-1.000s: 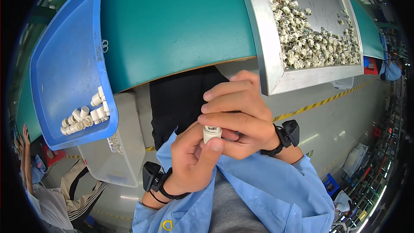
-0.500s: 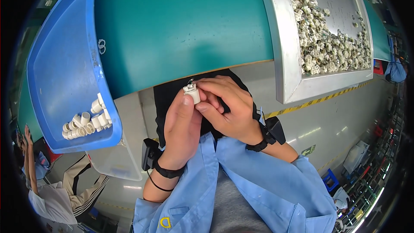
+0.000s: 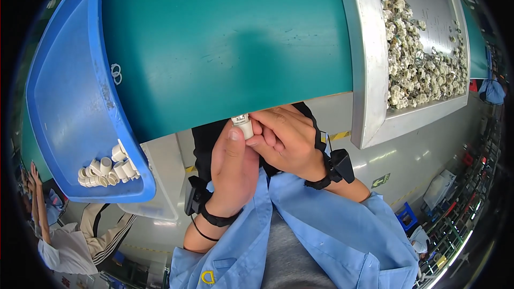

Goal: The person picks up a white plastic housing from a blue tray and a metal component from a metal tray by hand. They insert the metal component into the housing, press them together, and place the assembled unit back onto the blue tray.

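Observation:
A small white cylindrical lamp socket [image 3: 245,128], with metal parts in its upper end, is held upright just off the table's near edge. My left hand [image 3: 233,163] is closed round it, the thumb lying along its near side. From the right, my right hand [image 3: 289,142] pinches its side with curled fingers. Parts of the fingertips behind the socket are hidden.
A blue tray [image 3: 101,91] at left holds several white cylindrical shells [image 3: 107,168]. Two white rings [image 3: 116,74] lie beside it on the green table [image 3: 225,48]. At right, a metal tray [image 3: 369,75] contains heaped white-and-metal inserts [image 3: 417,75]. Another person [image 3: 64,243] is at far left.
The view has shifted, so table and trays look lower. A dark metal bit that stuck up at the socket's top no longer shows. My right fingers now sit lower against the socket's side.

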`<state>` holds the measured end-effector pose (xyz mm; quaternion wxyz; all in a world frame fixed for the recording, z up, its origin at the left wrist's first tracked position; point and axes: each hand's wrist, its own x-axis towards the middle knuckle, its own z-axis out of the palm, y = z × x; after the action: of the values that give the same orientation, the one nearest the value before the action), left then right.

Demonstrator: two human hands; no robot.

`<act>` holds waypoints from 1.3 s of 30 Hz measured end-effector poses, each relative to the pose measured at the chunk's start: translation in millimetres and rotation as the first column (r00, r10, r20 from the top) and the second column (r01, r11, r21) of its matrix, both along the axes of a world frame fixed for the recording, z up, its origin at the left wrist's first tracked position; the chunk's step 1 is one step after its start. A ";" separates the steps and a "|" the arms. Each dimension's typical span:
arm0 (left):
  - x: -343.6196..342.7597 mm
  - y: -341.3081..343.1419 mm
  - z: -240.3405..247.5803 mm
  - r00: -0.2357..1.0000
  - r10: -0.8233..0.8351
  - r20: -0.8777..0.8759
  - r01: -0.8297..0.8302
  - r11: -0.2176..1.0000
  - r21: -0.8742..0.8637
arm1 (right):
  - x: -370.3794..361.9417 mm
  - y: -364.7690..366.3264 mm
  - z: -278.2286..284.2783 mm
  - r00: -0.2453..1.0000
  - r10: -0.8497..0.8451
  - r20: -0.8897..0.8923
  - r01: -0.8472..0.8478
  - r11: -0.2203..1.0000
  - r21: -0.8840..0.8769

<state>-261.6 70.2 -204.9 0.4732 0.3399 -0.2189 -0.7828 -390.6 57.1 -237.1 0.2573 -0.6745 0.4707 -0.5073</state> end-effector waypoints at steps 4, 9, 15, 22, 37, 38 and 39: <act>-6.4 2.2 2.8 0.997 0.072 -0.008 -0.071 0.996 0.057 | 0.4 -2.9 -4.8 1.000 -0.004 -0.003 0.004 1.000 -0.008; -10.8 0.8 3.2 0.993 0.113 0.027 -0.114 0.992 0.045 | 0.5 -6.4 -11.3 1.000 0.004 -0.001 -0.004 0.999 -0.037; -1.8 -3.2 1.0 0.998 0.026 -0.061 -0.028 0.999 -0.019 | -1.5 1.4 3.8 0.998 0.042 0.044 -0.046 0.993 0.109; 44.4 24.5 21.5 0.938 -0.296 0.178 0.320 0.939 -0.125 | -21.4 23.5 67.1 0.808 0.261 0.528 -0.464 0.834 0.298; 64.7 -46.3 109.8 0.942 -0.141 0.304 0.306 0.734 -0.606 | -378.9 -312.4 179.5 0.767 -0.253 -0.590 0.321 0.947 0.011; 76.9 -47.7 113.7 0.938 -0.023 0.345 0.230 0.784 -0.576 | -410.1 -331.0 170.8 0.616 -0.301 -0.728 0.377 0.924 -0.063; 80.8 -46.0 119.4 0.920 0.052 0.388 0.205 0.782 -0.589 | -310.7 -378.0 146.4 0.695 -0.180 -0.696 0.243 0.970 -0.008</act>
<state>-180.8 24.2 -85.5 0.4731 0.3027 -0.5651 -0.6043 -701.3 -320.9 -90.7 0.0310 -0.7446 0.6279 -0.2245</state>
